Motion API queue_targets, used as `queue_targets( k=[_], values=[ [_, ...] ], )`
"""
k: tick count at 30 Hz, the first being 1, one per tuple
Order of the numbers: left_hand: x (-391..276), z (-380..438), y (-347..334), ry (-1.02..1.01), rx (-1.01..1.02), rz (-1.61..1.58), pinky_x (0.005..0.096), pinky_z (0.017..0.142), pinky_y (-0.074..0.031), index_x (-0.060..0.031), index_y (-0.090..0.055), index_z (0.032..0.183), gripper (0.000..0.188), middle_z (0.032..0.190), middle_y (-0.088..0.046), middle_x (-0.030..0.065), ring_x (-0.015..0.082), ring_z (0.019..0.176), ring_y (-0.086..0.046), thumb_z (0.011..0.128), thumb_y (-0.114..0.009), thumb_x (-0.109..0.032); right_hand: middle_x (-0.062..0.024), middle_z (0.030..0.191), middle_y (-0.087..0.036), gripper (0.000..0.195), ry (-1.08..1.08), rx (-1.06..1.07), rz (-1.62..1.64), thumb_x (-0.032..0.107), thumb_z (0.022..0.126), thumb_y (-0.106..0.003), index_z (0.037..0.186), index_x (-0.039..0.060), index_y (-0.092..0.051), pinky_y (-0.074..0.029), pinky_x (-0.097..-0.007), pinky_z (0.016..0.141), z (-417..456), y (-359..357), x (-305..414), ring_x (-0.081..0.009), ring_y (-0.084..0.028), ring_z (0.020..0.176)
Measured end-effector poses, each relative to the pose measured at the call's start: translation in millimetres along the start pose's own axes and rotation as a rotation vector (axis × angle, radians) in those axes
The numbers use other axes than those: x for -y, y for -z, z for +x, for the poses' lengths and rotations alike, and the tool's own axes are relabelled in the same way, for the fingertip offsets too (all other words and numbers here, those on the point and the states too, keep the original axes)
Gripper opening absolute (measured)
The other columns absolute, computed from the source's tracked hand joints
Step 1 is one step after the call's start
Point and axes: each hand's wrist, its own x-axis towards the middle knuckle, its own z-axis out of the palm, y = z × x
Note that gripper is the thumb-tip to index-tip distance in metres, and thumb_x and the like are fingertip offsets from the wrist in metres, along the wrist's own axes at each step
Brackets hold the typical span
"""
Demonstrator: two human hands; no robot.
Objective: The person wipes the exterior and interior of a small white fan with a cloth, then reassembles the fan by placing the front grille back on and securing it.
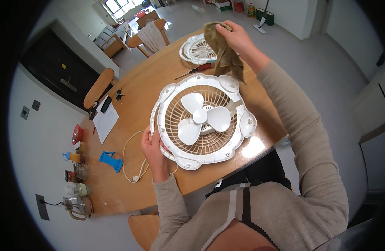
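A white plastic fan housing (170,144) lies open-side up on the wooden table (133,119), its three-bladed impeller (200,116) exposed over the round grille. My left hand (154,150) grips the housing's outer rim at the lower left. Raised beyond the housing's far side, my right hand (239,36) pinches a crumpled olive-brown cloth (223,51) that hangs down. Behind the cloth sits the white front grille (198,50), partly hidden by it. A screwdriver (194,70) with a red and black handle rests between the grille and the housing.
A white power cord (125,160) with its plug loops left of the housing. Nearby are a blue plastic stand (111,161), a paper sheet (105,120) and a black case (106,104). Jars, a sauce bottle (75,157) and a glass kettle (78,205) line the wall side.
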Motion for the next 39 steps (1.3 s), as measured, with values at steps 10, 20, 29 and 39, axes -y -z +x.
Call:
queue_targets(
  k=[10, 20, 29, 39],
  values=[
    [0, -6, 15, -0.017, 0.052, 0.092, 0.0159, 0.051, -0.042, 0.005, -0.058, 0.119, 0.027, 0.085, -0.065, 0.0013, 0.0012, 0.061, -0.055, 0.096, -0.056, -0.009, -0.0051, 0.099, -0.062, 0.03, -0.054, 0.15, 0.482, 0.031, 0.103, -0.044, 0.115, 0.0053, -0.055, -0.05, -0.0368, 0.076, 37, -38, 32, -0.017, -0.057, 0.09],
    [-4, -4, 10, -0.018, -0.011, 0.109, 0.0173, 0.045, -0.037, 0.0035, -0.055, 0.12, 0.026, 0.07, -0.058, -0.0021, 0.0013, 0.052, -0.047, 0.097, -0.055, -0.008, -0.0067, 0.121, -0.053, 0.031, -0.02, 0.305, 0.923, 0.034, 0.105, -0.034, 0.123, 0.0118, -0.046, -0.045, -0.0504, 0.094, 44, -75, 60, -0.0222, -0.052, 0.114],
    [-9, -5, 24, -0.132, 0.067, 0.342, 0.0194, 0.069, -0.047, 0.0062, -0.052, 0.126, 0.033, 0.1, -0.064, 0.0042, 0.0054, 0.081, -0.058, 0.096, -0.055, -0.004, -0.0089, 0.107, -0.063, 0.053, 0.59, 0.672, 1.435, 0.051, 0.103, -0.033, 0.114, 0.0051, -0.057, -0.044, -0.041, 0.095, -6, 5, 133, -0.0239, -0.058, 0.102],
    [-7, -1, 11, -0.088, 0.052, 0.345, 0.0195, 0.07, -0.042, 0.0026, -0.051, 0.125, 0.033, 0.104, -0.048, 0.0021, 0.0043, 0.082, -0.046, 0.093, -0.055, -0.004, -0.0125, 0.128, -0.055, 0.027, -0.132, 0.227, 0.976, 0.026, 0.1, -0.051, 0.116, 0.0044, -0.056, -0.044, -0.0387, 0.099, -159, -9, 42, -0.0202, -0.05, 0.117]
  ],
)
